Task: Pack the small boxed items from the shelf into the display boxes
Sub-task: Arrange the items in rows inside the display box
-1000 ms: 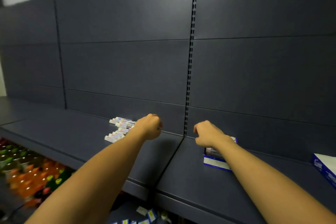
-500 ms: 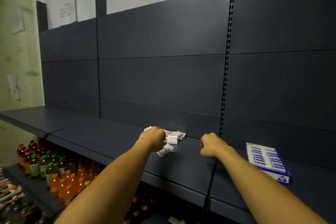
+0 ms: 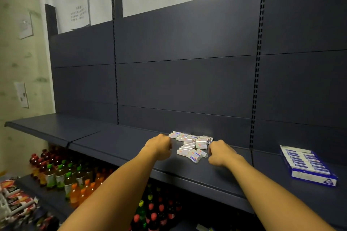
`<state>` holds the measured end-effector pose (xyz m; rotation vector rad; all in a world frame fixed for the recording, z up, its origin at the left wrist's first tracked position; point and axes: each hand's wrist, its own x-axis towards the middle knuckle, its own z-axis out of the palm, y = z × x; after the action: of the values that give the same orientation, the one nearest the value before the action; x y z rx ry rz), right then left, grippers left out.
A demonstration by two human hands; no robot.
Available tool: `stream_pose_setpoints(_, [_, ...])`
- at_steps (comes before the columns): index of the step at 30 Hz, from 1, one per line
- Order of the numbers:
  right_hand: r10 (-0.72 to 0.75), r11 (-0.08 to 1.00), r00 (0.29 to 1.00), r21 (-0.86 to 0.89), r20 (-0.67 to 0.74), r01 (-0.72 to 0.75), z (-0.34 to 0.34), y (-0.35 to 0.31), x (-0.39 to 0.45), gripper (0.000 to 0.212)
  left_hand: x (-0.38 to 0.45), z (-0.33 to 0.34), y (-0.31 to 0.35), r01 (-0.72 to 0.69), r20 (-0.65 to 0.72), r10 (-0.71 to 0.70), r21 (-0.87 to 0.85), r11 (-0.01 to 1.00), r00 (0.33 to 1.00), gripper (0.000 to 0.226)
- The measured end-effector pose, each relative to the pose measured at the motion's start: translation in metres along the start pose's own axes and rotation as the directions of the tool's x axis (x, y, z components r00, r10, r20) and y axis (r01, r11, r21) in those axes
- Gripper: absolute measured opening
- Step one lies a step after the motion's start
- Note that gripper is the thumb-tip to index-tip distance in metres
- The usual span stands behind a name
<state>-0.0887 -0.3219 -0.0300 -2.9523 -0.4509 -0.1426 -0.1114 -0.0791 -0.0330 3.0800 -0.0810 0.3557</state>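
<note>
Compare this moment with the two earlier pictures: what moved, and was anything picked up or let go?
The right hand left the display box it was over a second ago and moved left; it now flanks the pile of small boxes opposite the left hand. The pile looks bunched closer together. Whether either hand holds a box cannot be told. The display box stays on the shelf, still filled.

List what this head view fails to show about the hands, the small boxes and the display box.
- Left hand and right hand: fingers curl away from the camera, so whether either holds a box is hidden by the backs of the hands.
- Small boxes: print too small to read; the heap overlaps, so no sure count.
- Display box: label blurred; whether any slots are free is unclear.
</note>
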Motion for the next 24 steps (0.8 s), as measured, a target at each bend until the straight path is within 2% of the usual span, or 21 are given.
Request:
stream_pose_setpoints(4, [-0.018,1.000,0.999,-0.002,-0.038,0.018,-0.002,-0.014,0.017,0.006,0.015,0.005,-0.016,-0.011,-0.031,0.010,-0.030,0.999,0.999,0.031])
stream_pose_setpoints(6, [-0.019,1.000,0.999,0.005,-0.044,0.019,-0.003,-0.019,0.029,0.009,0.026,0.011,-0.024,-0.013,-0.028,0.012,-0.021,1.000,1.000,0.029])
stream_pose_setpoints(10, [-0.001,1.000,1.000,0.025,-0.029,0.002,0.001,-0.025,0.063,0.029,0.052,0.022,-0.041,-0.020,-0.021,0.020,-0.021,1.000,1.000,0.030])
stream_pose_setpoints(24, [-0.014,0.997,0.999,0.075,-0.041,0.018,0.013,-0.027,0.182,0.023,0.156,0.045,-0.102,-0.010,0.066,0.011,-0.024,1.000,0.998,0.027])
